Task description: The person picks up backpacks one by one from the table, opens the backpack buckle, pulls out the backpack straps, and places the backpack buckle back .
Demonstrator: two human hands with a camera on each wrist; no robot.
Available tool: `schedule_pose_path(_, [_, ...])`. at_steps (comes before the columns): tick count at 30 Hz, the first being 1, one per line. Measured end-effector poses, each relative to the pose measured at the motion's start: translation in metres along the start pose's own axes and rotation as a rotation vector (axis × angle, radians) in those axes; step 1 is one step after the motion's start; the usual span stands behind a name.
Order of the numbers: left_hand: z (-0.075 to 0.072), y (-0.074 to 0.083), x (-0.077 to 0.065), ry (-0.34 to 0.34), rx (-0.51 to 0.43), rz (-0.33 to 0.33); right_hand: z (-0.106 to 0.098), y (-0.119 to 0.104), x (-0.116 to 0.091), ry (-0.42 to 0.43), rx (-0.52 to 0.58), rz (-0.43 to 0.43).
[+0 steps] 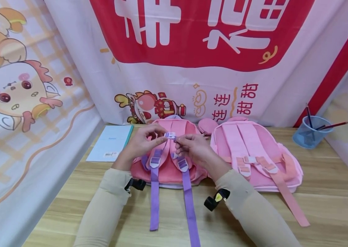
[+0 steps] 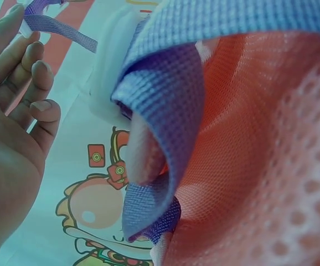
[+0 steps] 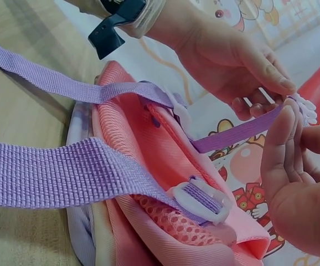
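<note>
White buckle (image 1: 170, 136) btwn L & R hands (image 1: 141, 141) (image 1: 197, 147)

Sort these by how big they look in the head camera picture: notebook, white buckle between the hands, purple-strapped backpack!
1. Purple-strapped backpack, largest even partly covered
2. Notebook
3. White buckle, tiny

The head view looks down-forward; both close wrist views share purple straps (image 3: 49, 174).

Two hands (image 1: 144, 140) (image 1: 197, 149), two backpacks (image 1: 168, 175) (image 1: 268, 145) — two long purple straps (image 1: 154, 202) (image 1: 190, 202) — one notebook (image 1: 107, 142), one cup (image 1: 304, 138).
</note>
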State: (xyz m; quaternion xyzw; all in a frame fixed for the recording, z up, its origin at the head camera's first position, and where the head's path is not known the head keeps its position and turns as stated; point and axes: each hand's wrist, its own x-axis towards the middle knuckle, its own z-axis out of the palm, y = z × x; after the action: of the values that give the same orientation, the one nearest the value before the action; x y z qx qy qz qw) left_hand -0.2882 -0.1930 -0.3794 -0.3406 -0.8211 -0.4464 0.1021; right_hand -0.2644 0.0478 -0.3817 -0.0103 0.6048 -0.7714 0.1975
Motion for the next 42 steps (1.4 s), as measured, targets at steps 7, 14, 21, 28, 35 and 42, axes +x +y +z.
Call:
schedule_pose_path(7, [-0.0001,-0.0003,-0.0002,-0.004,-0.006,-0.008,0.0049,0.0022,0.0017,0.043,-0.045,-0.017])
schedule_pose_path(14, [-0.0007,0.0014,-0.0003,-0.006,-0.021,-0.011,0.0044,0.0042,0.0026,0.073,0.01,-0.019])
schedule_pose_path(21, [0.0002,0.0007,0.0005,-0.015,-0.033,-0.005,0.0039,0.005,0.0031,0.062,0.036,-0.028])
schedule_pose_path(28, [0.0016,-0.001,0.0,-0.032,-0.06,-0.005,0.0043,0.0068,0.004,0.067,0.029,-0.035])
schedule_pose_path(35, [0.0026,-0.0017,0.0007,-0.047,-0.064,0.011,0.0072,0.0086,0.0056,0.047,0.035,-0.049])
schedule_pose_path(42, [0.0028,-0.0018,0.0003,-0.046,-0.064,0.018,0.0073,0.0084,0.0042,0.014,0.073,-0.029])
